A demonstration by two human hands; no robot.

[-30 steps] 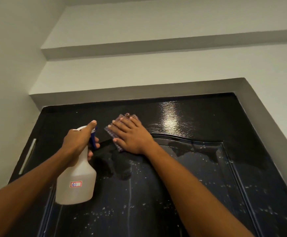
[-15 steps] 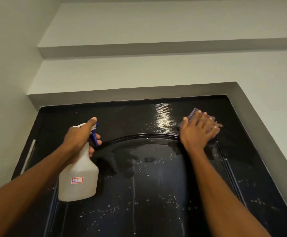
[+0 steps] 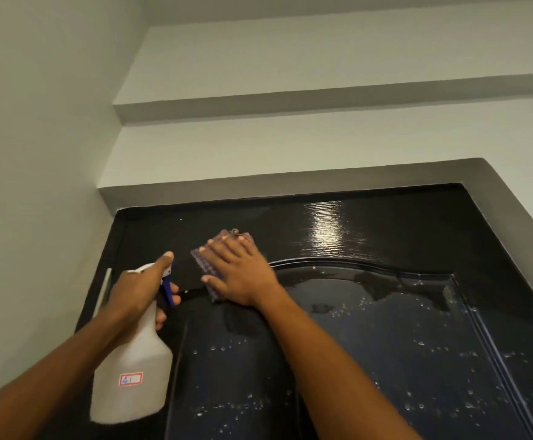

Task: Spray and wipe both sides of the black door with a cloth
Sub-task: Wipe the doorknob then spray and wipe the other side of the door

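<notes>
While your left hand (image 3: 141,290) gripped the spray bottle (image 3: 135,369) near you at seven o'clock, your right hand (image 3: 243,274) lay flat, fingers straight, pressing the cloth (image 3: 209,274) on the black door (image 3: 386,344). The door's wet, droplet-speckled panel stretched away toward four o'clock, nearer your right hand.

Black door (image 3: 370,360): glossy, shut in its frame, raised arched panel, water droplets scattered across panel, bright glare near top right. Purple checked cloth (image 3: 206,269): flat against door just above the arch's left end, mostly covered by a hand. White spray bottle (image 3: 132,376): blue trigger, red-bordered label "41", held upright before door's left edge.
</notes>
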